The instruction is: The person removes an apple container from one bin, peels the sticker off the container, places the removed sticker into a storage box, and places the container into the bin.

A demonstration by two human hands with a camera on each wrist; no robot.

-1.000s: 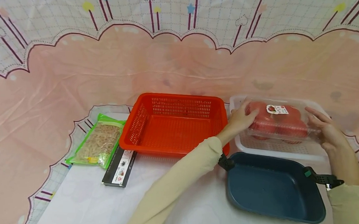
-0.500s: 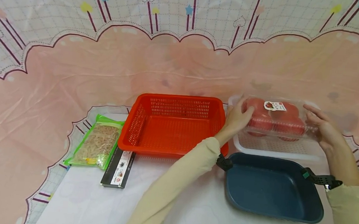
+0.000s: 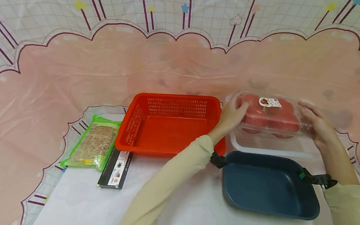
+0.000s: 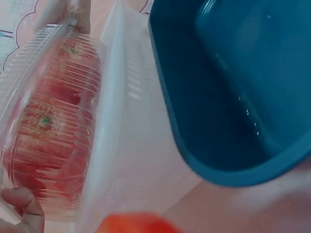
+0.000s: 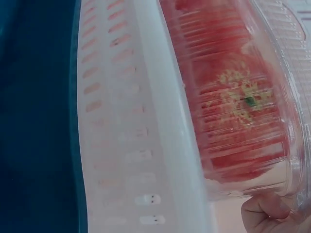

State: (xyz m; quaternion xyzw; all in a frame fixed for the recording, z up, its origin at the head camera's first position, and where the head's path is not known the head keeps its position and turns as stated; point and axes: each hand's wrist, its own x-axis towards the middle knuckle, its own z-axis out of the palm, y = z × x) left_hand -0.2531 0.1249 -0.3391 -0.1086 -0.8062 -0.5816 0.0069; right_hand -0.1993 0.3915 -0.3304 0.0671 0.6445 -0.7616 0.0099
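- Left hand [image 3: 233, 115] and right hand [image 3: 315, 124] grip opposite ends of a clear tomato clamshell [image 3: 269, 114] (fingers curled on it).
- Clamshell held just above white perforated basket [image 3: 271, 146].
- Red basket [image 3: 169, 124] left, dark blue tray [image 3: 269, 185] in front.

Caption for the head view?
Both hands hold a clear tomato box above a white basket.

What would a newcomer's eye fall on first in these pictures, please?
Most likely the clear clamshell of red tomatoes, held by the left hand and right hand above the white basket. Next, the bright red basket to its left and the dark blue tray in front.
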